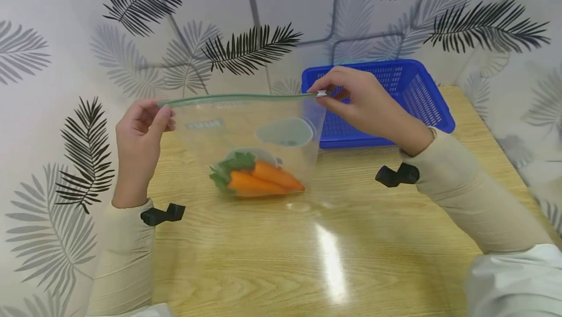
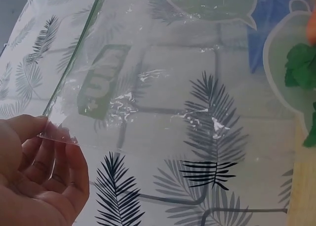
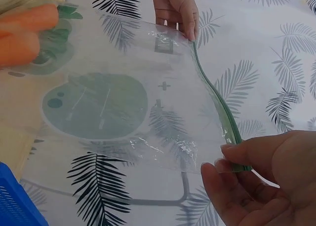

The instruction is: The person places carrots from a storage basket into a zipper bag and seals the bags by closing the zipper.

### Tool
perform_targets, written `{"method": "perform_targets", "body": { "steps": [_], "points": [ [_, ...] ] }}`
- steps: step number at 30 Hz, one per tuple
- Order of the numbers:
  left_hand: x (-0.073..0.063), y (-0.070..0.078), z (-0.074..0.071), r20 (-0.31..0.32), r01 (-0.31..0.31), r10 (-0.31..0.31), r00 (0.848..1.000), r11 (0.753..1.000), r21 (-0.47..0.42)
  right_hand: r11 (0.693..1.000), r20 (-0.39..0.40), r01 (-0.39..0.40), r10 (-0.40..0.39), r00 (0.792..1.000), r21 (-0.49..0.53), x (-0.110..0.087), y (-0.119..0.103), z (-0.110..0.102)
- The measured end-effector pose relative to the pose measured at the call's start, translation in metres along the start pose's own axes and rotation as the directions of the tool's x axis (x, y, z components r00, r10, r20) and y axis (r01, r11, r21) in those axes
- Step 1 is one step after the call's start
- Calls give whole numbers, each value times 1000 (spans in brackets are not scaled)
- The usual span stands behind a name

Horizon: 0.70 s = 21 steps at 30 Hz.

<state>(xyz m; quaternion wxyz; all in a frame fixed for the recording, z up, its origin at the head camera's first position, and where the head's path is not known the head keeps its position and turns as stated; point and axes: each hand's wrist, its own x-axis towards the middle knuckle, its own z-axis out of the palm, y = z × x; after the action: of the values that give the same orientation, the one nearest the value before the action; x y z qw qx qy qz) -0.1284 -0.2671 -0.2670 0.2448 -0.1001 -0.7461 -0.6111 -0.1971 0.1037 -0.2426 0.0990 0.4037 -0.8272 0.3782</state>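
Note:
A clear zip bag (image 1: 239, 134) hangs stretched between both hands, its green zip strip (image 1: 237, 97) running nearly level along the top. Inside, at the bottom, lie two orange carrots (image 1: 263, 180) with green leafy tops. My left hand (image 1: 141, 134) pinches the bag's upper left corner between thumb and fingers. At the opposite end my right hand (image 1: 362, 105) pinches the top corner, right at a small white slider (image 1: 322, 93). Pale green printed shapes (image 3: 98, 107) show on the plastic in the right wrist view.
A blue plastic basket (image 1: 432, 112) stands on the wooden table (image 1: 246, 258) at the back right, partly behind the bag and right hand. White wallpaper with leaf prints (image 1: 252, 49) lies beyond the table's back and sides.

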Motion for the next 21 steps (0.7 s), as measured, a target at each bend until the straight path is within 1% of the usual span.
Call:
{"method": "perform_targets", "body": {
  "steps": [3,7,12,14,16,19,21],
  "points": [
    [7,0,-3,18,13,-14,1000,997,72,999,2,-37,37,999,23,9,2,4],
    [18,-6,-7,24,26,-30,999,988,152,997,1,-67,67,998,44,23,6,8],
    [36,-12,-9,28,48,-54,998,981,190,993,-32,-109,111,993,49,40,13,11],
    [45,-15,-10,31,59,-66,997,981,186,991,-47,-129,131,990,48,45,18,15],
    [53,-20,-11,32,67,-73,997,985,160,989,-59,-141,144,988,54,50,23,19],
    [66,-29,-13,32,85,-88,996,993,81,987,-72,-150,153,986,50,58,29,26],
    [74,-34,-13,29,106,-107,994,994,31,986,-78,-159,162,984,46,62,32,29]
  ]
}}
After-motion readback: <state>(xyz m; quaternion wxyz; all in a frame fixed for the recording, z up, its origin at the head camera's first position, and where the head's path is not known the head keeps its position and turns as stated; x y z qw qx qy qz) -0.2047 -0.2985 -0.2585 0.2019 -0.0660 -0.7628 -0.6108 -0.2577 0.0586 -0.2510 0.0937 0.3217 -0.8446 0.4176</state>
